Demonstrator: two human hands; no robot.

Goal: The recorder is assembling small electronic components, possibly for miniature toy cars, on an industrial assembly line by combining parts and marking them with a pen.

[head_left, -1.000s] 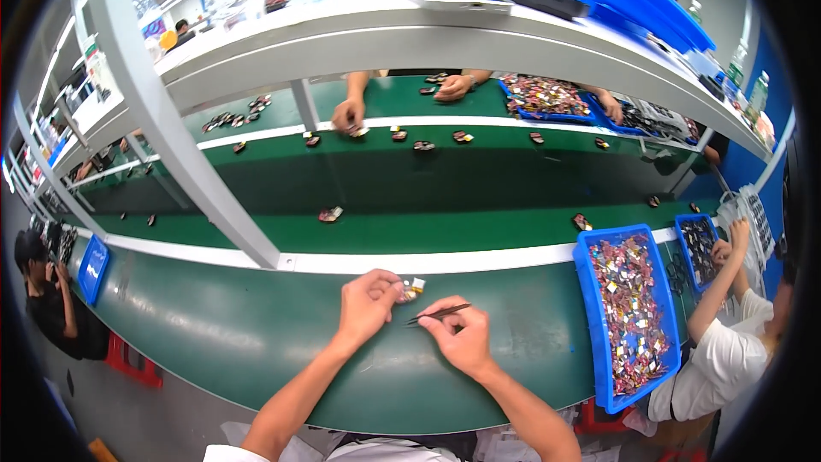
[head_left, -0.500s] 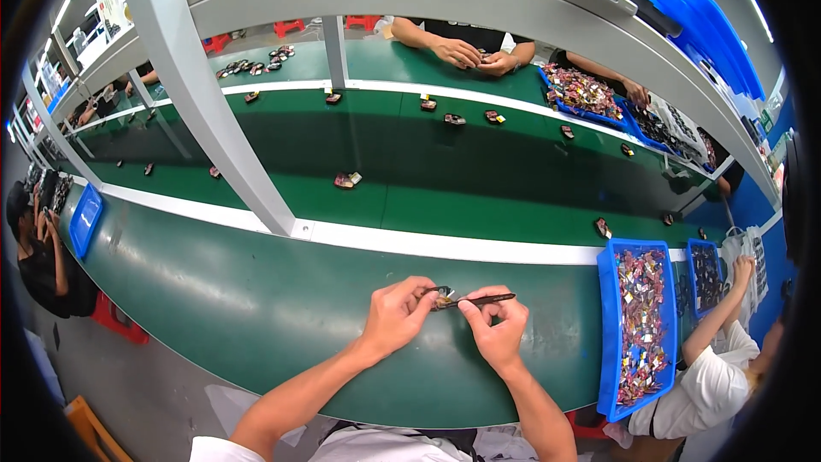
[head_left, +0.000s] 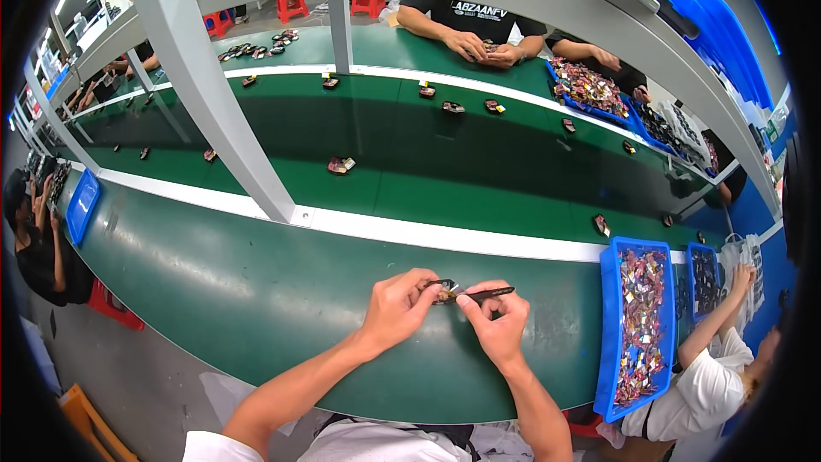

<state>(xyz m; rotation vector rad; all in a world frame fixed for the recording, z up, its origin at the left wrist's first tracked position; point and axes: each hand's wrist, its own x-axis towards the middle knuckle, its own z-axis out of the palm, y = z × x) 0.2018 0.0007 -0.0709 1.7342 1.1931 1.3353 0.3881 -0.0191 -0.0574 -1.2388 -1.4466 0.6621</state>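
Observation:
Above the green worktop (head_left: 333, 291), my left hand (head_left: 398, 301) pinches a small black housing (head_left: 443, 291) with coloured electronic bits inside; its fine details are too small to make out. My right hand (head_left: 500, 325) is closed on a slim black tool like tweezers (head_left: 493, 293), its back end pointing right. The tool's tip meets the housing, and my right thumb and fingertips are right beside it. Both hands work close together over the middle of the worktop.
To my right stands a blue tray (head_left: 609, 334) heaped with small pink and yellow parts; another blue tray (head_left: 703, 278) lies beyond. A green conveyor (head_left: 410, 192) carries scattered small assemblies behind a white rail. A grey post (head_left: 214, 94) rises at left. Co-workers sit around.
The assemblies on the near side of the conveyor have shifted slightly left. My hands keep nearly the same place and grip, with the housing's inside now turned more into view.

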